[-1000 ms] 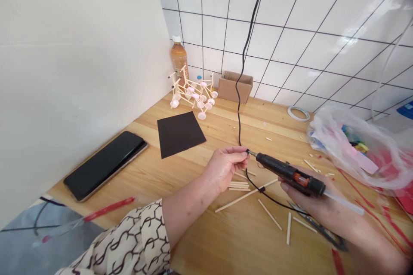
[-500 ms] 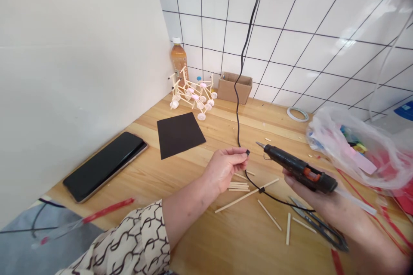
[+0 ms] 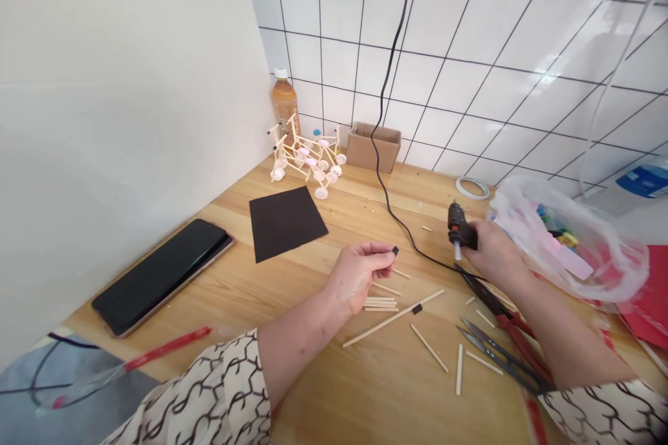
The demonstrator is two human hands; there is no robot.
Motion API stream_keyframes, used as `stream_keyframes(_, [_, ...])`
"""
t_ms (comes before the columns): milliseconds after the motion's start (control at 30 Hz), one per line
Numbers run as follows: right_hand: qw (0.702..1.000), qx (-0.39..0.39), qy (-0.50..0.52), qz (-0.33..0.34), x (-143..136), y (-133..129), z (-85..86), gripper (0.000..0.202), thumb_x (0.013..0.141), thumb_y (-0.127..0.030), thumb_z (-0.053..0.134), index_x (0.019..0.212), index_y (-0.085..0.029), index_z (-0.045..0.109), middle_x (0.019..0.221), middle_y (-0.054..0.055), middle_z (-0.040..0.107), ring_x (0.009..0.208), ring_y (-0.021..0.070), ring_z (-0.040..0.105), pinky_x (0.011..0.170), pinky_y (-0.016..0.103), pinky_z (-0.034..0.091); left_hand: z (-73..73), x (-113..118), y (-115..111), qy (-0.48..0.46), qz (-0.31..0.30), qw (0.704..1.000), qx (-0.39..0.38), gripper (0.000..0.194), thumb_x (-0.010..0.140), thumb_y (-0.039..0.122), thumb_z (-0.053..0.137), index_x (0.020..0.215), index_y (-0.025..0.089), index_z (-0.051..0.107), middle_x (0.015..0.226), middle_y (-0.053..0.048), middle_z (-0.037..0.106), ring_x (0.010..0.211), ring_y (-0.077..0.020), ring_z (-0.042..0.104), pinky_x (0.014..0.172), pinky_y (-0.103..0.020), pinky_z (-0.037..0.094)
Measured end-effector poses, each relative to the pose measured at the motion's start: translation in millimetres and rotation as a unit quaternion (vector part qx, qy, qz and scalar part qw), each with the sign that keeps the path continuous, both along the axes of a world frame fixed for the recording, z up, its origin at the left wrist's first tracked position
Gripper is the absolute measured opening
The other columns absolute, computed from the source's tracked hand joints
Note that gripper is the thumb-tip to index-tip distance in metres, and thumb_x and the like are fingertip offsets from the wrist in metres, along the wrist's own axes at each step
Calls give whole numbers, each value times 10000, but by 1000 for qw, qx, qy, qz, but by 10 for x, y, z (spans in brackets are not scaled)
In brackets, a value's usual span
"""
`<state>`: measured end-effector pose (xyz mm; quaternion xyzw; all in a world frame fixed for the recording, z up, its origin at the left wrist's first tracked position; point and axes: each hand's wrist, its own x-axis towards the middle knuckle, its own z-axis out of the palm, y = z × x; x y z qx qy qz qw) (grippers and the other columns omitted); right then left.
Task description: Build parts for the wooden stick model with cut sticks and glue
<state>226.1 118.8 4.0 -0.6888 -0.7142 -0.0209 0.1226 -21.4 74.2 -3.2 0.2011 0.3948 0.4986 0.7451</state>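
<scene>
Between thumb and fingertips, my left hand [image 3: 360, 271] pinches a small black piece [image 3: 395, 251] above the wooden table. My right hand [image 3: 493, 250] is closed around the handle of a black glue gun [image 3: 457, 224]; a pale glue stick pokes out of its rear, and the gun points away from me. Below my left hand lie several short wooden sticks [image 3: 380, 303], with a longer stick [image 3: 392, 320] running diagonally. Another small black piece [image 3: 417, 309] lies by that long stick. Scissors [image 3: 495, 351] and red-handled pliers [image 3: 493, 302] rest beneath my right arm.
A black paper sheet [image 3: 287, 224] and a phone [image 3: 164, 274] lie on the left. Stick models with round wheels [image 3: 307, 160], a bottle [image 3: 284, 101] and a cardboard box [image 3: 374, 148] stand at the back. On the right are a tape roll [image 3: 472, 188] and a plastic bag [image 3: 568, 240].
My right hand has swung the glue gun away from my left hand, turning its nozzle toward the wall. The cord has shifted off the sticks. My left hand keeps its pinch.
</scene>
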Motion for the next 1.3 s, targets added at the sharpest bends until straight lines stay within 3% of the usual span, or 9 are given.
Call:
stream_keyframes(200, [995, -65, -68, -16, 18, 209, -166, 187, 693, -264, 578, 829, -151, 638, 796, 119, 639, 801, 261, 600, 669, 316, 428, 2, 3, -5, 4, -7, 1000, -4, 173, 485, 96, 755, 637, 95, 672, 538, -7, 601, 491, -76, 531, 533, -222, 414])
stream_keyframes(500, [990, -91, -101, -24, -49, 190, -147, 342, 724, -273, 559, 1011, -88, 584, 950, 177, 629, 889, 288, 583, 719, 343, 431, -18, 0, -5, 6, -11, 1000, 6, 187, 474, 102, 764, 633, 100, 668, 538, -7, 606, 501, -83, 538, 532, -223, 421])
stream_keyframes(600, [991, -59, -118, -32, -164, -7, -23, 433, 740, -279, 553, 1128, -92, 510, 1104, 203, 554, 1018, 355, 504, 789, 438, 401, -16, -2, -9, 8, -18, 1000, 11, 190, 474, 99, 762, 640, 96, 670, 540, -8, 610, 497, -83, 538, 529, -224, 419])
stream_keyframes(667, [992, -33, -121, -10, -258, -236, 74, 375, 766, -257, 524, 1121, -139, 503, 1177, 186, 498, 1077, 365, 448, 830, 470, 375, -12, -2, -14, 8, -23, 1000, 14, 183, 481, 100, 757, 643, 95, 672, 548, -12, 615, 497, -81, 539, 533, -225, 419])
stream_keyframes(733, [992, -19, -56, 115, -359, -519, 147, 183, 809, -228, 472, 961, -171, 555, 1069, 165, 536, 1010, 311, 484, 830, 431, 394, -9, 2, -23, 9, -28, 999, 16, 171, 489, 103, 753, 640, 97, 673, 559, -15, 620, 499, -80, 540, 540, -227, 421])
stream_keyframes(767, [988, -29, -37, 146, -411, -667, 168, 112, 817, -234, 465, 869, -189, 554, 952, 116, 564, 918, 260, 524, 790, 382, 427, -9, 5, -29, 11, -31, 999, 18, 164, 494, 104, 751, 640, 98, 674, 561, -15, 620, 500, -78, 540, 543, -227, 422])
stream_keyframes(833, [981, -63, -16, 185, -509, -941, 177, 110, 828, -223, 464, 747, -210, 538, 797, 50, 574, 784, 195, 552, 706, 313, 455, -12, 13, -41, 17, -40, 999, 22, 156, 505, 103, 747, 644, 102, 677, 560, -13, 618, 505, -77, 540, 548, -225, 426])
stream_keyframes(933, [969, -124, 37, 211, -604, -1205, 148, 128, 821, -185, 474, 720, -207, 549, 746, 39, 579, 723, 180, 554, 649, 301, 450, -18, 25, -58, 25, -57, 998, 23, 156, 516, 105, 746, 659, 106, 683, 567, -15, 622, 515, -77, 540, 555, -226, 435])
stream_keyframes(1300, [972, -133, 138, 139, -412, -1208, 340, 171, 855, -267, 453, 744, -207, 569, 765, 36, 607, 740, 179, 572, 673, 307, 447, -8, 16, -67, 27, -81, 996, 32, 137, 522, 83, 737, 644, 108, 679, 577, -14, 632, 508, -76, 552, 548, -222, 442])
